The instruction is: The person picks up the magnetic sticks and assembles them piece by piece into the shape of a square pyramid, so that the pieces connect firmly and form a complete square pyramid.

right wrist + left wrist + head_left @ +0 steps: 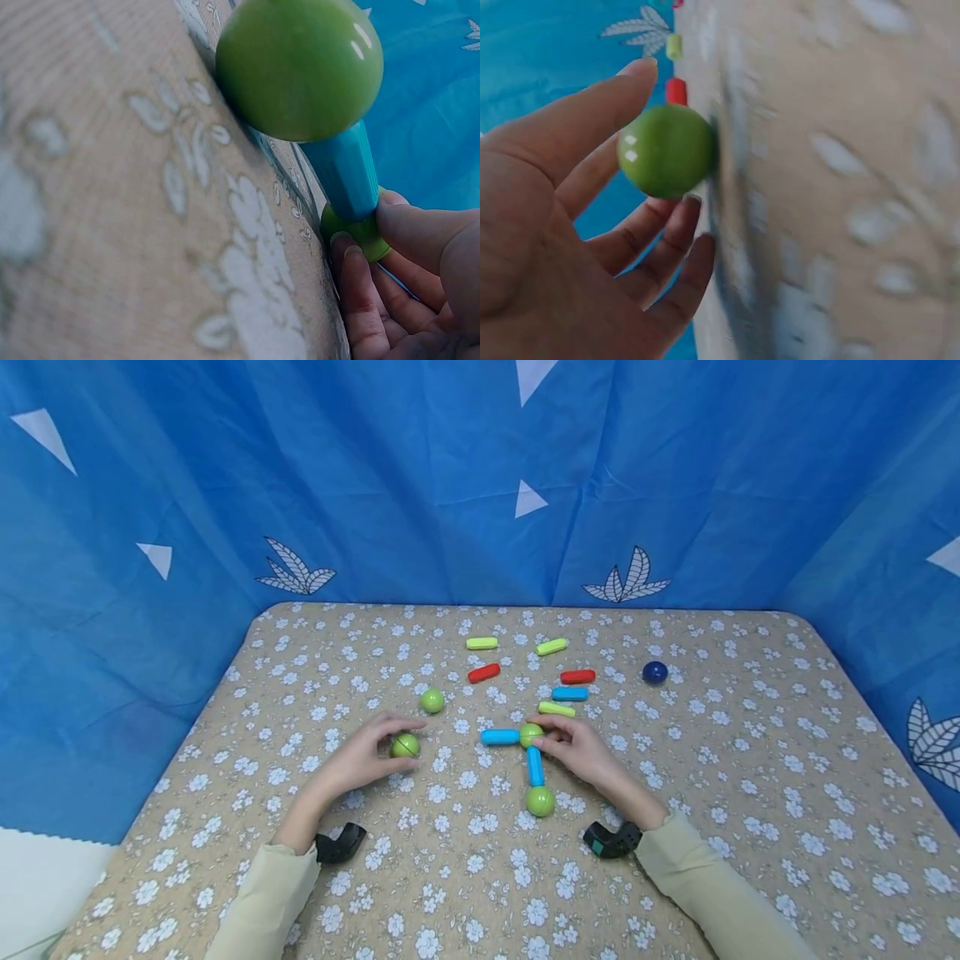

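Observation:
My right hand (583, 752) pinches a green ball (531, 734) between thumb and fingers. A blue stick (500, 737) juts left from that ball, and another blue stick (535, 767) joins it to a nearer green ball (540, 801). In the right wrist view, the near ball (300, 67) looms large in front of its blue stick (345, 172). On the left, my left hand (363, 752) spreads thumb and fingers around a loose green ball (406, 745) on the table, without a visible grip. One more green ball (432, 700) lies just beyond its fingertips.
Past my right hand lie a yellow-green stick (557, 709), a blue stick (570, 694) and a red stick (577, 677). Farther back are another red stick (483, 673) and two yellow-green sticks. A dark blue ball (655, 672) sits at right. Blue curtain (465, 485) borders the flowered tablecloth (750, 760).

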A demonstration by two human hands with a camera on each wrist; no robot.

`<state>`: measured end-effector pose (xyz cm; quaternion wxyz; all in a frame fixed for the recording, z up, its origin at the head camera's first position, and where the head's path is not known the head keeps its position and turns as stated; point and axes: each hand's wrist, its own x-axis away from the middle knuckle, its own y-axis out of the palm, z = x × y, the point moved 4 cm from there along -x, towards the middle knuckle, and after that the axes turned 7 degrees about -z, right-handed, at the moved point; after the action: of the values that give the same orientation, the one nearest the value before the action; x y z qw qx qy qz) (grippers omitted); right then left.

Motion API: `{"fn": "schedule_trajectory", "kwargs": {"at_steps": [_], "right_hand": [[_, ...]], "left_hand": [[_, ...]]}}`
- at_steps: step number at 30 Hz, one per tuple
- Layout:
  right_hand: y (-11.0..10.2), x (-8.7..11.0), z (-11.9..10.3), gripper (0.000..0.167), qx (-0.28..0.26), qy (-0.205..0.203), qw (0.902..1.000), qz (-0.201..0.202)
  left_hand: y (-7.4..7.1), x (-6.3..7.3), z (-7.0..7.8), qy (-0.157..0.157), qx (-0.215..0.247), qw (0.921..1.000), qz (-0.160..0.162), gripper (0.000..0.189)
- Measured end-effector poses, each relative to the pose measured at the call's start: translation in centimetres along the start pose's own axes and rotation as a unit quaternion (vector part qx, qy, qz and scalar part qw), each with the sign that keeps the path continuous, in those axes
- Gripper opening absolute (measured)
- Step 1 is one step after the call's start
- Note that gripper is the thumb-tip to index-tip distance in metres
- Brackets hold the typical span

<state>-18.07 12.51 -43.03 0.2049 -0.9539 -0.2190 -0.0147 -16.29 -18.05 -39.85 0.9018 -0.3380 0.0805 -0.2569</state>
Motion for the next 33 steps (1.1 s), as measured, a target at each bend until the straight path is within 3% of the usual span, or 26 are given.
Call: {"fn": "schedule_trajectory", "kwargs": {"at_steps": [7, 13, 17, 20, 26, 33], "right_hand": [[0.0, -0.1, -0.1, 0.035, 0.007, 0.001, 1.0, 0.002], [0.0, -0.1, -0.3, 0.035, 0.004, -0.001, 1.0, 0.003], [0.0, -0.1, -0.2, 0.034, 0.004, 0.004, 1.0, 0.007], [-0.1, -0.1, -0.1, 0.034, 0.004, 0.002, 0.9999, 0.009], [0.0, 0.0, -0.1, 0.035, 0.0, 0.004, 1.0, 0.001], [0.0, 0.0, 0.1, 0.034, 0.002, 0.011, 0.9999, 0.004]], "left_hand": [[0.0, 0.1, -1.2, 0.002, 0.003, 0.9998, 0.017, 0.037], [0.1, -0.1, -1.3, -0.029, 0.07, 0.9966, 0.032, 0.037], [0.8, -1.0, -0.9, -0.033, 0.128, 0.991, 0.02, 0.04], [1.4, -1.8, -0.1, -0.018, 0.159, 0.987, 0.003, 0.043], [2.5, -3.1, 0.8, 0.001, 0.188, 0.9818, -0.029, 0.043], [3.7, -3.9, 1.3, -0.003, 0.223, 0.9743, -0.029, 0.039]]}}
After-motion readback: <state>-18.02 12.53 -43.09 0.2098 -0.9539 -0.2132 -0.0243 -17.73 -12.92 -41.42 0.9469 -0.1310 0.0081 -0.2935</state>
